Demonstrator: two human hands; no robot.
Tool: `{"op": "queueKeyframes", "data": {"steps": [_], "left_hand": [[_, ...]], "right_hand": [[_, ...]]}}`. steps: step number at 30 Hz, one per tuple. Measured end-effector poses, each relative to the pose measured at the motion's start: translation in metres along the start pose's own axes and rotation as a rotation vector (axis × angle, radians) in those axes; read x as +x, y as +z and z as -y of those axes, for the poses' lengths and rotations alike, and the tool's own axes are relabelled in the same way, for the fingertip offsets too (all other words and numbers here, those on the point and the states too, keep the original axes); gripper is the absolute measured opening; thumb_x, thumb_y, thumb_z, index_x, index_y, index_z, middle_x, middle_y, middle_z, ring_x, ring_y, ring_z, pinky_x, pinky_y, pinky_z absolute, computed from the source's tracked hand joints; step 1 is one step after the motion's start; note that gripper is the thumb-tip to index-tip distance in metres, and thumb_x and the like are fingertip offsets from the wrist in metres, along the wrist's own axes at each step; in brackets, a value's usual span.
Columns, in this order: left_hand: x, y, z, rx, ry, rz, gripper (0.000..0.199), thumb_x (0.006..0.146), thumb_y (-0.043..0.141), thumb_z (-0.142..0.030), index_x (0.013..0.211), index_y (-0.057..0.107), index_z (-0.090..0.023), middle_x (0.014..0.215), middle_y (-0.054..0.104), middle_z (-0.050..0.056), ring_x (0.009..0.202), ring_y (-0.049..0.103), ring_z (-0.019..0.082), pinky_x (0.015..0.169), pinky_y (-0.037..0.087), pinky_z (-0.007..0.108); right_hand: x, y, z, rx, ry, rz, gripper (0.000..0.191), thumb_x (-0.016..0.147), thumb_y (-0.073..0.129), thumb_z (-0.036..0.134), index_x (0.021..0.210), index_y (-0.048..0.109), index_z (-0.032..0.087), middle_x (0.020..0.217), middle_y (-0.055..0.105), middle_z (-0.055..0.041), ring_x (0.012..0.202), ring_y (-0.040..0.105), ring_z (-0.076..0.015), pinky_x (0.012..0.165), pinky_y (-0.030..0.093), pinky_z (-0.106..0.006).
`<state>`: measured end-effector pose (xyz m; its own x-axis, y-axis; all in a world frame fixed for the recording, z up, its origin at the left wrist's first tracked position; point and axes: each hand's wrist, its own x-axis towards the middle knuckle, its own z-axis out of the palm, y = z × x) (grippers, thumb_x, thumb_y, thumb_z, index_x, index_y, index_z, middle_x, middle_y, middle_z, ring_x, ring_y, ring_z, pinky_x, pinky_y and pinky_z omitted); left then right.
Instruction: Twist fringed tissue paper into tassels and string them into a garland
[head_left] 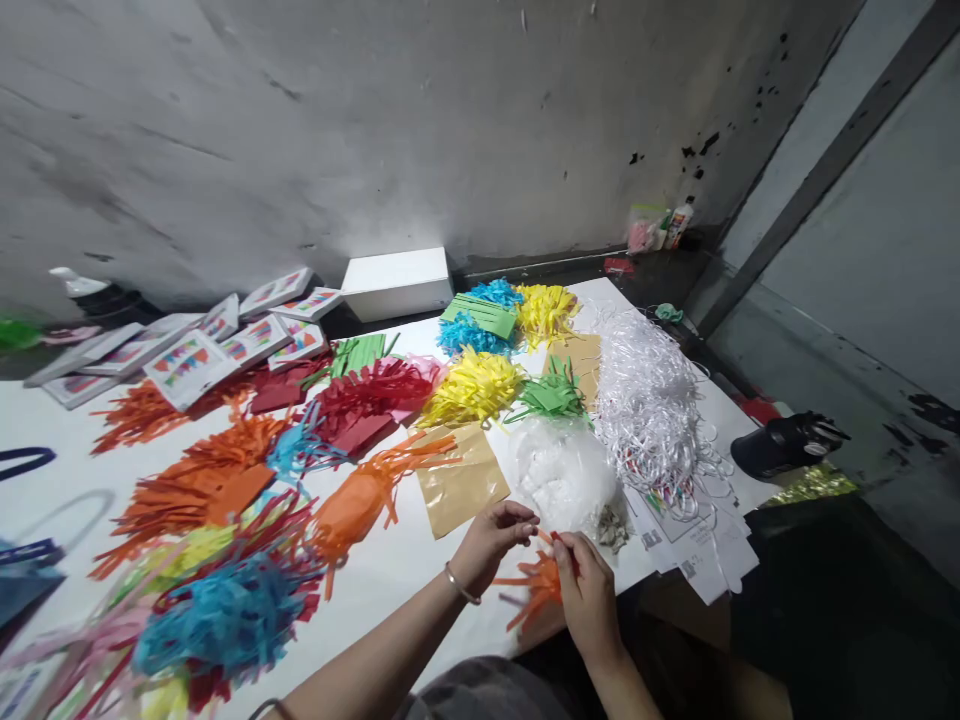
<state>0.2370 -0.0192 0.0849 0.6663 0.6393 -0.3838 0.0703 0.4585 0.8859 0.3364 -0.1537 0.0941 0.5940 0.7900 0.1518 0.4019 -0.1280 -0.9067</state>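
My right hand (588, 588) pinches an orange tissue-paper tassel (541, 588) at its twisted upper end, close above the table's front edge. Fringed strips of it spread to the left and down. My left hand (496, 538), with a bangle at the wrist, is beside that twisted end. Its fingers are bent and apart, the tips close to the orange paper; whether they touch it is hard to tell. Just beyond both hands lies a clear plastic bag (566, 470) with white contents. A brown paper sheet (463, 478) is to its left.
Tangled white ribbon (649, 400) lies at right over printed sheets (709, 555), with a black bottle (787, 443) beyond. Yellow tassels (472, 388), orange tassels (199, 480) and blue tassels (221, 610) cover the left and middle. Printed packs (187, 368) and a white box (397, 283) stand along the wall.
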Motion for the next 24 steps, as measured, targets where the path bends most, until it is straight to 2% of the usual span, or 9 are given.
{"op": "queueKeyframes", "data": {"steps": [2, 6, 8, 12, 15, 19, 22, 24], "left_hand": [[-0.026, -0.008, -0.011, -0.123, 0.008, -0.025, 0.036, 0.058, 0.085, -0.027, 0.086, 0.066, -0.013, 0.078, 0.072, 0.006, 0.07, 0.065, 0.016, 0.067, 0.05, 0.028], [-0.064, -0.025, -0.025, -0.146, 0.075, -0.117, 0.041, 0.059, 0.084, -0.025, 0.094, 0.066, -0.015, 0.075, 0.073, 0.003, 0.07, 0.065, 0.016, 0.07, 0.05, 0.029], [-0.078, -0.035, -0.028, -0.151, 0.103, -0.153, 0.04, 0.059, 0.084, -0.026, 0.093, 0.066, -0.016, 0.075, 0.073, 0.003, 0.071, 0.065, 0.016, 0.072, 0.051, 0.03], [-0.102, -0.054, -0.027, -0.204, 0.139, -0.194, 0.041, 0.059, 0.084, -0.027, 0.094, 0.066, -0.016, 0.076, 0.073, 0.003, 0.074, 0.066, 0.017, 0.074, 0.051, 0.031], [-0.117, -0.066, -0.029, -0.21, 0.148, -0.235, 0.044, 0.059, 0.085, -0.028, 0.096, 0.065, -0.016, 0.078, 0.073, 0.004, 0.073, 0.066, 0.017, 0.071, 0.052, 0.031], [-0.136, -0.08, -0.033, -0.171, 0.194, -0.243, 0.04, 0.059, 0.085, -0.028, 0.092, 0.065, -0.015, 0.077, 0.071, 0.004, 0.071, 0.064, 0.016, 0.067, 0.053, 0.028], [-0.149, -0.087, -0.031, -0.129, 0.24, -0.235, 0.036, 0.061, 0.084, -0.026, 0.091, 0.066, -0.016, 0.073, 0.068, 0.001, 0.067, 0.063, 0.014, 0.064, 0.053, 0.026], [-0.155, -0.09, -0.028, -0.129, 0.251, -0.229, 0.034, 0.062, 0.083, -0.025, 0.09, 0.066, -0.016, 0.072, 0.067, 0.0, 0.066, 0.062, 0.014, 0.064, 0.053, 0.026]], "right_hand": [[0.004, 0.007, 0.021, -0.046, -0.104, 0.079, 0.024, 0.097, 0.039, 0.027, 0.092, 0.061, 0.021, 0.085, 0.065, -0.0053, 0.084, 0.06, -0.019, 0.079, 0.048, -0.031], [0.002, 0.028, 0.052, -0.144, -0.25, 0.211, 0.024, 0.096, 0.039, 0.021, 0.084, 0.061, 0.021, 0.079, 0.063, -0.0044, 0.079, 0.057, -0.0192, 0.08, 0.044, -0.035], [-0.002, 0.037, 0.062, -0.137, -0.259, 0.259, 0.024, 0.095, 0.04, 0.021, 0.083, 0.06, 0.021, 0.079, 0.063, -0.0042, 0.078, 0.056, -0.0188, 0.077, 0.044, -0.033], [-0.011, 0.053, 0.079, -0.017, -0.169, 0.361, 0.025, 0.096, 0.04, 0.025, 0.083, 0.061, 0.022, 0.077, 0.062, -0.0022, 0.074, 0.057, -0.0165, 0.068, 0.044, -0.028], [-0.016, 0.064, 0.089, -0.029, -0.22, 0.41, 0.025, 0.096, 0.039, 0.025, 0.082, 0.06, 0.021, 0.078, 0.062, -0.0026, 0.076, 0.057, -0.0169, 0.07, 0.044, -0.028], [-0.018, 0.069, 0.103, -0.163, -0.405, 0.486, 0.023, 0.095, 0.039, 0.02, 0.086, 0.06, 0.021, 0.08, 0.062, -0.0041, 0.078, 0.055, -0.0184, 0.072, 0.043, -0.031], [-0.014, 0.066, 0.113, -0.212, -0.517, 0.639, 0.021, 0.094, 0.041, 0.019, 0.091, 0.061, 0.022, 0.081, 0.063, -0.0043, 0.078, 0.055, -0.0186, 0.073, 0.043, -0.032], [-0.013, 0.064, 0.118, -0.207, -0.527, 0.73, 0.021, 0.095, 0.041, 0.02, 0.092, 0.062, 0.023, 0.081, 0.063, -0.0032, 0.078, 0.056, -0.0181, 0.074, 0.043, -0.032]]}}
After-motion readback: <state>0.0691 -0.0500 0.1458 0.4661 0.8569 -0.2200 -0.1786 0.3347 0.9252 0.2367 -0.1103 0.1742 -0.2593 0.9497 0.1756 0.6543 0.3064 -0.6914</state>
